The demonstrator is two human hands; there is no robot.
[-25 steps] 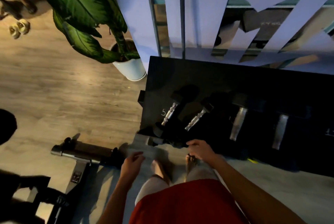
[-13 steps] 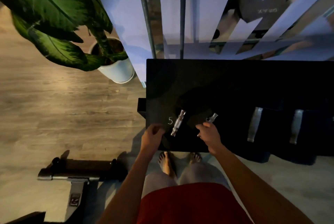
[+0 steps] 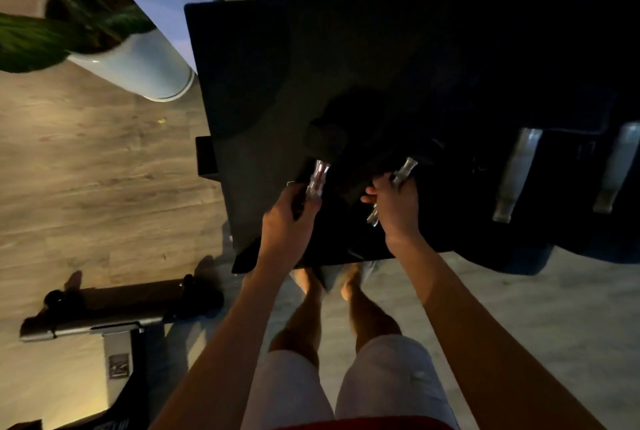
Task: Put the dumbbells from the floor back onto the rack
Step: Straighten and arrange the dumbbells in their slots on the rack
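The black dumbbell rack fills the upper middle, seen from above. Two small black dumbbells with chrome handles lie on its near left part. My left hand curls round the near end of the left dumbbell. My right hand grips the handle of the right dumbbell, with chrome showing above and below my fist. The dark weight heads blend into the rack and are hard to make out.
Two larger dumbbells with chrome handles sit on the rack to the right. A white plant pot stands left of the rack. A black machine base lies on the wooden floor at lower left. My bare feet stand at the rack's front edge.
I have stepped closer to the rack. Both hands rose from near my legs to the rack top and closed on the two small dumbbells' handles.
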